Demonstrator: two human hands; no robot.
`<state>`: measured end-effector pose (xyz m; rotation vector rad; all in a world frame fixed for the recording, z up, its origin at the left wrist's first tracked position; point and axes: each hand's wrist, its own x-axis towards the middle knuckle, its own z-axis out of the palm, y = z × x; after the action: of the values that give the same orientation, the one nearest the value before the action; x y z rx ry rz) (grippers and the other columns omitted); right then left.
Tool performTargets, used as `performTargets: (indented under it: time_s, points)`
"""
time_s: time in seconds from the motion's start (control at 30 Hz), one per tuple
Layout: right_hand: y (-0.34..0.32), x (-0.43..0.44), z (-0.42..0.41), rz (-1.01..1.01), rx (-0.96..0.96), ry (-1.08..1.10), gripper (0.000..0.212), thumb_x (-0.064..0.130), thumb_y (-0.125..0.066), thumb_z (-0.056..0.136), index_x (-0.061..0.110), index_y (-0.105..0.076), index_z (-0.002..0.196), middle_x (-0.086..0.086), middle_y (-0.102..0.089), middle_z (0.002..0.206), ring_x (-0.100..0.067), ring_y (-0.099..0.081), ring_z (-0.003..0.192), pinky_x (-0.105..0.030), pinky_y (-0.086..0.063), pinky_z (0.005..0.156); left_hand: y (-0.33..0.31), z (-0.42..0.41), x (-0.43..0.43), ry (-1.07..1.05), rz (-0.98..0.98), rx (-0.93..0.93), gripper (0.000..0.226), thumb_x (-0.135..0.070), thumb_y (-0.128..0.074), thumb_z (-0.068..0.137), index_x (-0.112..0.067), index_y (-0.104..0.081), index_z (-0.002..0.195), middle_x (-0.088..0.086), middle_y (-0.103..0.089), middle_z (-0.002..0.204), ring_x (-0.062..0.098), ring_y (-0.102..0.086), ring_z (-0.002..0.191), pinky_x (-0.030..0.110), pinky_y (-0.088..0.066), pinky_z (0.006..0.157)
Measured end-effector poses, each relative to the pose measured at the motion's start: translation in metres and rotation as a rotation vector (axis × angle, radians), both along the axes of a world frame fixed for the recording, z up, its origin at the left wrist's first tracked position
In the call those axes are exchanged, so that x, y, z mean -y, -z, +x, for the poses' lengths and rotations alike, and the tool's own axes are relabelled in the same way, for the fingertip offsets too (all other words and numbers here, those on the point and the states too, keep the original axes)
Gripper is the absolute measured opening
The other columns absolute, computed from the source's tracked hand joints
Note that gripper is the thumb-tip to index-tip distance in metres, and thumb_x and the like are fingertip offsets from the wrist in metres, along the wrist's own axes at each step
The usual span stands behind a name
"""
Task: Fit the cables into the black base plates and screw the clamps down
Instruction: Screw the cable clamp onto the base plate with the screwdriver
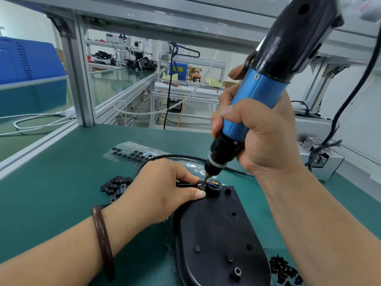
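Base plate (218, 234) under left hand (162, 188) pinching cable (182, 185); right hand (263, 137) grip wrapped round screwdriver (259, 93)

The left hand (162, 188), pinching the cable (182, 184), hides most of the clamp (200, 186). What the bit tip rests on is too small to tell. The black base plate (216, 234) runs off the bottom edge of the frame, and the electric screwdriver (259, 96) off the top.

Black base plate (216, 234), teal-green mat (61, 193), blue-and-black screwdriver (257, 100) (wires (212, 183) blue, yellow), brown bracelet (103, 240).
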<state>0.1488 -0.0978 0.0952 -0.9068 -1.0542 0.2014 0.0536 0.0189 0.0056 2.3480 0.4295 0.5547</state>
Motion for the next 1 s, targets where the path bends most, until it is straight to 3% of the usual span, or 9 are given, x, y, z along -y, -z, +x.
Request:
performTargets:
  time_s: [0.13,0.37,0.6,0.73,0.8,0.87,0.93,1.0]
  points:
    - [0.0004,-0.0003,-0.0002,-0.003,0.001,-0.004,0.034,-0.008,-0.051,0.062,0.01,-0.055,0.091,-0.005,-0.047,0.062,-0.022,-0.046,0.045,-0.033,-0.043,0.049,0.0003,-0.0004,-0.0001,0.007,-0.004,-0.002,0.019,-0.046,-0.08,0.066,-0.041,-0.069,0.081,-0.036,-0.058,0.06,-0.016,-0.056,0.071,-0.001,-0.037,0.057]
    - [0.0004,-0.0002,-0.0001,-0.013,-0.008,-0.001,0.031,-0.008,-0.05,0.061,0.01,-0.053,0.086,-0.006,-0.046,0.062,-0.022,-0.046,0.046,-0.033,-0.043,0.049,0.0009,0.0003,0.0003,-0.01,0.011,-0.019,0.024,-0.05,-0.078,0.067,-0.041,-0.072,0.089,-0.026,-0.065,0.077,-0.009,-0.059,0.074,0.002,-0.039,0.061]
    - [-0.0004,-0.0002,-0.0024,-0.009,0.022,0.008,0.035,-0.009,-0.051,0.061,0.007,-0.051,0.092,-0.006,-0.046,0.06,-0.023,-0.045,0.045,-0.033,-0.042,0.048,0.0029,0.002,-0.0006,-0.012,0.002,-0.026,0.024,-0.049,-0.079,0.066,-0.041,-0.072,0.088,-0.025,-0.067,0.079,-0.005,-0.062,0.075,0.012,-0.048,0.069]
    - [0.0,0.0004,-0.0008,-0.005,0.011,0.008,0.039,-0.009,-0.05,0.061,0.007,-0.053,0.097,-0.008,-0.044,0.062,-0.023,-0.045,0.046,-0.033,-0.042,0.049,0.0034,0.0026,-0.0014,-0.015,0.023,-0.015,0.022,-0.05,-0.078,0.066,-0.043,-0.07,0.086,-0.029,-0.065,0.076,-0.01,-0.059,0.074,0.002,-0.041,0.061]
    - [0.0,0.0002,-0.0004,-0.008,0.009,0.012,0.041,-0.008,-0.05,0.061,0.008,-0.054,0.098,-0.008,-0.042,0.063,-0.024,-0.046,0.046,-0.033,-0.042,0.049,0.0044,0.0018,-0.0017,-0.005,0.025,-0.011,0.022,-0.049,-0.078,0.067,-0.043,-0.071,0.087,-0.028,-0.066,0.078,-0.01,-0.059,0.076,0.005,-0.043,0.066]
    - [0.0,-0.0002,0.0001,-0.01,0.011,0.012,0.041,-0.008,-0.05,0.061,0.009,-0.055,0.098,-0.007,-0.042,0.062,-0.023,-0.046,0.046,-0.032,-0.042,0.049,0.0037,0.0011,-0.001,0.025,0.003,0.01,0.024,-0.046,-0.078,0.069,-0.049,-0.068,0.09,-0.027,-0.067,0.082,-0.009,-0.06,0.08,0.012,-0.047,0.075]
    - [0.0,-0.0004,0.0005,-0.013,0.011,0.008,0.04,-0.008,-0.051,0.061,0.011,-0.055,0.096,-0.006,-0.044,0.062,-0.023,-0.046,0.046,-0.031,-0.042,0.049,0.002,0.0003,-0.0002,0.072,0.02,0.008,0.039,-0.045,-0.076,0.072,-0.068,-0.055,0.095,-0.03,-0.064,0.087,-0.009,-0.059,0.089,0.015,-0.045,0.083]
    - [0.0002,-0.0006,0.0006,-0.017,0.018,0.01,0.039,-0.007,-0.051,0.061,0.01,-0.054,0.095,-0.006,-0.044,0.062,-0.023,-0.046,0.046,-0.032,-0.042,0.05,0.0022,0.0004,-0.0001,0.097,0.076,-0.021,0.044,-0.047,-0.072,0.076,-0.074,-0.047,0.1,-0.039,-0.056,0.082,-0.008,-0.055,0.089,0.018,-0.043,0.083]
